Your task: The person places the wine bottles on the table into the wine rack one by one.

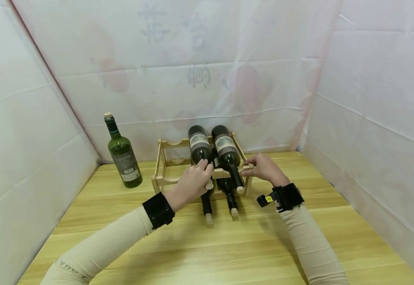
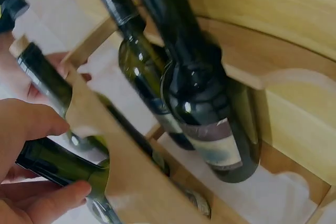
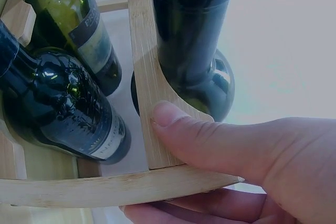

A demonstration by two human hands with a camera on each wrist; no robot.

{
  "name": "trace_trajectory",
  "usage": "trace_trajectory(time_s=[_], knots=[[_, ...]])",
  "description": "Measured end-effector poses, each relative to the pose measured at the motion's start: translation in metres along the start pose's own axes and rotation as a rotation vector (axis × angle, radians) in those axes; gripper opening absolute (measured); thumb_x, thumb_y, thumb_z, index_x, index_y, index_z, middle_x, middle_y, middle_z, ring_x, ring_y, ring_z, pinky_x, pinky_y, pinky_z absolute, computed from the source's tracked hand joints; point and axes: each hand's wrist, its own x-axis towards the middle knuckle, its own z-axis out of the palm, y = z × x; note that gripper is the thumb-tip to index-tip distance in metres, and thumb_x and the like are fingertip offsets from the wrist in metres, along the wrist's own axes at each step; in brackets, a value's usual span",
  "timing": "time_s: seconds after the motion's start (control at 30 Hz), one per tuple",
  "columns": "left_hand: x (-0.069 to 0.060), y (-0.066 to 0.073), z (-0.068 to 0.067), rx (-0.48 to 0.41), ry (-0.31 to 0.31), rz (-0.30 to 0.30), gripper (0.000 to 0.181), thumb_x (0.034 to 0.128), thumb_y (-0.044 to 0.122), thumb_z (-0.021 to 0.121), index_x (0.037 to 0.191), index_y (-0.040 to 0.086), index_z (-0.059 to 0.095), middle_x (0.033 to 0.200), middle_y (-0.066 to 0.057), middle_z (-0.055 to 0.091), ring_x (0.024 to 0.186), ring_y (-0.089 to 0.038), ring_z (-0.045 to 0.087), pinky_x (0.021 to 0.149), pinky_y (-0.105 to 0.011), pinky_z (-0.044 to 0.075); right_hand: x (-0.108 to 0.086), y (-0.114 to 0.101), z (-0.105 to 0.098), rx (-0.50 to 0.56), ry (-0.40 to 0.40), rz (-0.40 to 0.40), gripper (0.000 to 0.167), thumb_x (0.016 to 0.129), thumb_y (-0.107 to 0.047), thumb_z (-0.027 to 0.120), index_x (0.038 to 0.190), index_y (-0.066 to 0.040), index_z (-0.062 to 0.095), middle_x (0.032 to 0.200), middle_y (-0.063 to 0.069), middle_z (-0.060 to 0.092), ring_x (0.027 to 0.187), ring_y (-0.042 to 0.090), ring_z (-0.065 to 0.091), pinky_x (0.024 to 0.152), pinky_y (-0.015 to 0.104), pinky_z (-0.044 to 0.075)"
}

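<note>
My left hand (image 1: 191, 179) grips the neck of a dark wine bottle (image 1: 199, 140) that lies in the middle of the wooden wine rack's top tier; thumb and fingers sit around the neck (image 2: 63, 163) in the left wrist view. Beside it on the top tier lies another wine bottle (image 1: 226, 146), neck forward over the front rail. With the right hand (image 1: 263, 169) I hold the front right corner of the wine rack (image 1: 157, 168), thumb on the rail (image 3: 149, 66). Two more bottles lie on the lower tier, their corked necks (image 1: 231, 200) pointing toward me.
A green wine bottle (image 1: 124, 160) with a cork stands upright on the wooden table (image 1: 207, 253), left of the rack. Pale printed cloth (image 1: 192, 91) hangs behind the table and along both sides. The rack's left slots hold no bottle.
</note>
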Motion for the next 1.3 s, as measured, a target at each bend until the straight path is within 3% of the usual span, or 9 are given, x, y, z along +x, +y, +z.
trace_trajectory(time_s=[0.13, 0.33, 0.43, 0.67, 0.77, 0.87, 1.07, 1.17, 1.3], knots=[[-0.004, 0.006, 0.002, 0.048, -0.004, 0.007, 0.035, 0.0803, 0.012, 0.087, 0.105, 0.001, 0.064, 0.102, -0.015, 0.066, 0.095, -0.027, 0.069, 0.059, -0.027, 0.058, 0.001, -0.001, -0.001, -0.004, 0.004, -0.005, 0.037, 0.092, -0.026, 0.08, 0.122, -0.006, 0.075, 0.121, 0.017, 0.073, 0.109, 0.036, 0.068, 0.089, 0.045, 0.056], [-0.012, 0.013, 0.001, 0.155, -0.044, 0.055, 0.05, 0.0789, 0.022, 0.091, 0.117, 0.001, 0.065, 0.121, -0.022, 0.07, 0.117, -0.032, 0.072, 0.07, -0.027, 0.063, 0.001, 0.0, -0.001, -0.008, 0.001, -0.005, 0.036, 0.092, -0.025, 0.08, 0.122, -0.005, 0.075, 0.121, 0.018, 0.073, 0.11, 0.037, 0.068, 0.089, 0.046, 0.056], [-0.017, 0.015, 0.001, 0.161, -0.07, 0.065, 0.043, 0.0833, 0.021, 0.088, 0.116, 0.002, 0.066, 0.126, -0.023, 0.07, 0.118, -0.032, 0.072, 0.072, -0.028, 0.063, 0.001, 0.0, -0.001, -0.005, -0.003, -0.002, 0.036, 0.092, -0.025, 0.079, 0.122, -0.005, 0.075, 0.122, 0.019, 0.073, 0.111, 0.038, 0.067, 0.09, 0.047, 0.056], [-0.023, 0.018, 0.002, 0.153, -0.064, 0.044, 0.027, 0.0899, 0.014, 0.081, 0.113, 0.005, 0.068, 0.126, -0.02, 0.072, 0.118, -0.029, 0.072, 0.069, -0.031, 0.064, 0.001, 0.0, -0.001, 0.003, -0.011, 0.007, 0.037, 0.093, -0.027, 0.079, 0.122, -0.006, 0.075, 0.124, 0.019, 0.072, 0.115, 0.039, 0.066, 0.091, 0.048, 0.056], [-0.023, 0.018, 0.0, 0.167, -0.061, 0.03, 0.03, 0.0886, 0.015, 0.083, 0.114, 0.007, 0.069, 0.124, -0.016, 0.072, 0.117, -0.028, 0.071, 0.068, -0.033, 0.064, 0.0, 0.001, -0.001, 0.01, -0.009, 0.011, 0.036, 0.093, -0.026, 0.079, 0.123, -0.006, 0.075, 0.125, 0.018, 0.072, 0.117, 0.04, 0.065, 0.092, 0.048, 0.056], [-0.022, 0.018, -0.008, 0.173, -0.117, 0.008, 0.041, 0.0854, 0.018, 0.086, 0.121, 0.01, 0.068, 0.127, -0.014, 0.07, 0.119, -0.028, 0.068, 0.076, -0.035, 0.064, -0.001, 0.001, -0.002, 0.013, -0.009, 0.011, 0.037, 0.093, -0.027, 0.079, 0.123, -0.006, 0.074, 0.126, 0.019, 0.071, 0.118, 0.04, 0.064, 0.093, 0.047, 0.055], [-0.016, 0.011, -0.038, 0.006, -0.304, -0.11, 0.06, 0.0831, 0.016, 0.087, 0.138, 0.013, 0.061, 0.142, -0.015, 0.062, 0.131, -0.034, 0.06, 0.093, -0.045, 0.061, -0.001, 0.001, -0.002, 0.007, -0.015, 0.005, 0.037, 0.094, -0.027, 0.078, 0.124, -0.007, 0.074, 0.129, 0.019, 0.069, 0.12, 0.041, 0.063, 0.094, 0.046, 0.055], [-0.013, 0.003, -0.055, -0.134, -0.317, -0.18, 0.063, 0.0811, 0.014, 0.087, 0.139, 0.013, 0.062, 0.143, -0.016, 0.062, 0.13, -0.037, 0.061, 0.085, -0.048, 0.062, 0.0, 0.002, -0.002, 0.002, -0.011, -0.001, 0.036, 0.094, -0.027, 0.078, 0.124, -0.007, 0.074, 0.129, 0.019, 0.069, 0.119, 0.041, 0.063, 0.093, 0.046, 0.055], [-0.012, -0.015, -0.077, -0.249, -0.279, -0.258, 0.063, 0.0811, 0.013, 0.087, 0.139, 0.009, 0.062, 0.141, -0.017, 0.064, 0.125, -0.039, 0.064, 0.084, -0.049, 0.062, 0.0, 0.002, 0.001, 0.01, -0.015, 0.007, 0.035, 0.094, -0.027, 0.078, 0.123, -0.008, 0.074, 0.129, 0.018, 0.069, 0.118, 0.039, 0.064, 0.092, 0.045, 0.056]])
